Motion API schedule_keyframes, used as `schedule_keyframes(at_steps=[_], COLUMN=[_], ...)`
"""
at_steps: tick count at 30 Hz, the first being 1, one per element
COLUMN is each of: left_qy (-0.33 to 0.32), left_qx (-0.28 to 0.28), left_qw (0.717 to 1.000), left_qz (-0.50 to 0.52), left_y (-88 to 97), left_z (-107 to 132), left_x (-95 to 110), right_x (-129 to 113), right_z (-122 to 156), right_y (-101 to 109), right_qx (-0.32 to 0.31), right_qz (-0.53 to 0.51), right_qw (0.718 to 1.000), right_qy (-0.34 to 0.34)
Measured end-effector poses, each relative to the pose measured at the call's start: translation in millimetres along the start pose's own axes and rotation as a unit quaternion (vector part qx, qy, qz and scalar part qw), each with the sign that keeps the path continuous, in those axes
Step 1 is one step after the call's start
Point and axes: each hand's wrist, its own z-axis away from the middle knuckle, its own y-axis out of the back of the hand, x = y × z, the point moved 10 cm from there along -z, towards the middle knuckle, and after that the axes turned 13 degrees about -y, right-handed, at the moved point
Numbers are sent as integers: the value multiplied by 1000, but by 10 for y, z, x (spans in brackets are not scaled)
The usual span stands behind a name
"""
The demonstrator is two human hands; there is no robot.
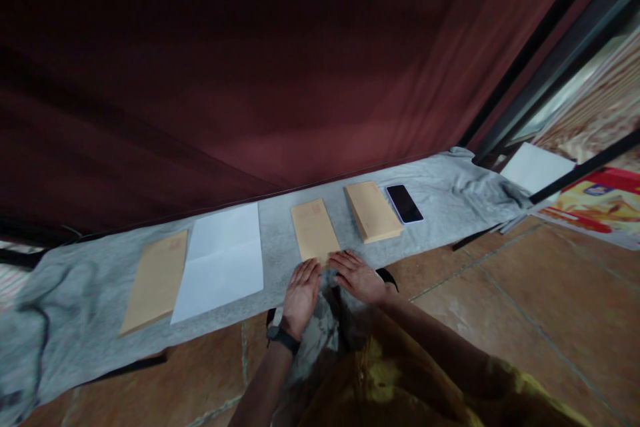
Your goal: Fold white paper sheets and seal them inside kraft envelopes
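My left hand and my right hand lie flat side by side, fingers stretched out, pressing on the near end of a single brown envelope that rests on a grey cloth spread over the floor. A dark watch sits on my left wrist. Neither hand grips anything. To the right of this envelope lies a stack of brown envelopes, and beyond it a black phone.
Left of my hands lie a white sheet with a fold line and another brown envelope. A dark red curtain hangs behind the cloth. Terracotta floor tiles, a dark rod, white paper and a colourful printed bag are at right.
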Motion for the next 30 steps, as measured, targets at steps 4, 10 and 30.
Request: schedule_keyframes(at_steps=[4, 10, 30], left_qy=[-8, -25, -15], left_qx=[-22, -39, -55], left_qw=[998, 992, 980], left_qz=[-62, -121, -192], left_y=[-137, -227, -64], left_z=[-47, -17, 117], left_x=[131, 222, 251], right_x=[-107, -95, 113], right_z=[-40, -8, 51], right_y=[-47, -156, -26], right_qx=[33, 51, 60], right_qz=[20, 90, 81], right_qw=[999, 994, 995], right_qy=[7, 24, 23])
